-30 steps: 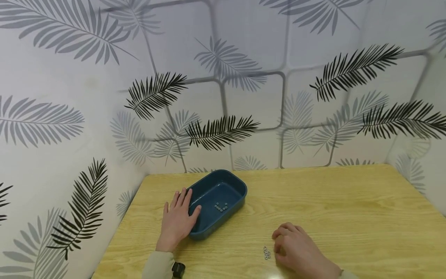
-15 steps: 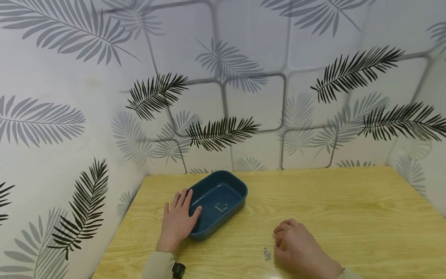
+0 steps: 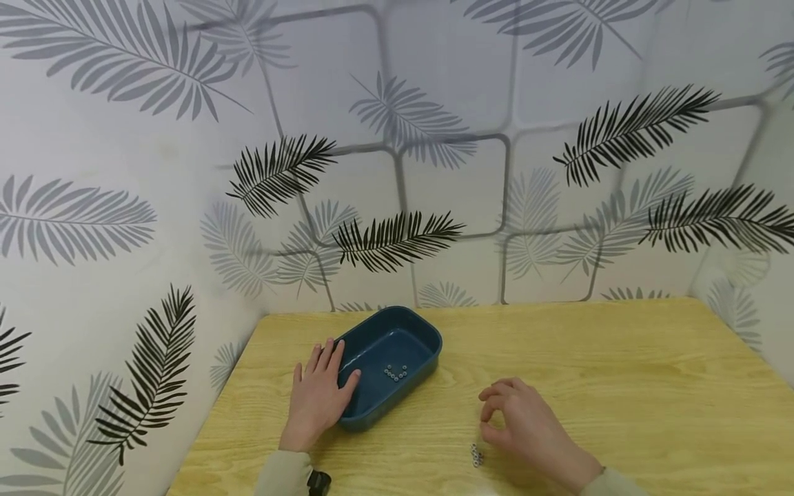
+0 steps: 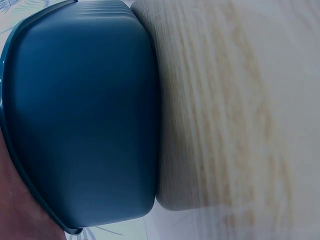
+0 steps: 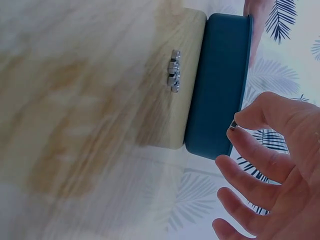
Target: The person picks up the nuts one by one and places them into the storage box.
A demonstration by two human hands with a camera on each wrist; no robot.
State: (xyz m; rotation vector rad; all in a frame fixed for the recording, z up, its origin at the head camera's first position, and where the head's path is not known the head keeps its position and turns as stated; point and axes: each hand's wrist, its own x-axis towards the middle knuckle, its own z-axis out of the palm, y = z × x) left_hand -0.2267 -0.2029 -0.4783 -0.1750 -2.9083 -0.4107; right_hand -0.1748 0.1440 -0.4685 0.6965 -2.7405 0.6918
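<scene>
We pinch a small metal nut (image 5: pixel 233 125) between the thumb and forefinger of our right hand (image 3: pixel 527 430), the other fingers (image 5: pixel 250 174) loosely curled beneath it; the grip is nearly closed, with only the nut filling it. The hand is lifted just off the table (image 3: pixel 589 372). Just below and to the left of this grip, a short cluster of loose nuts (image 3: pixel 475 455) lies on the wood, near the thumb but apart from it.

Farther left and beyond the grip sits the dark blue tray (image 3: pixel 428 336), angled on the table. Inside it, on the floor of the tray, lies a small group of nuts (image 3: pixel 395 373).

Our left hand (image 3: pixel 319 399) lies flat on the table on the far side of the tray from the right grip, fingers straight, the thumb resting against the tray's rim; it holds nothing. In the left wrist view the tray's outer wall fills the frame right beside the palm.

Behind the table rises a wall (image 3: pixel 434 138) papered with grey and black palm leaves.
</scene>
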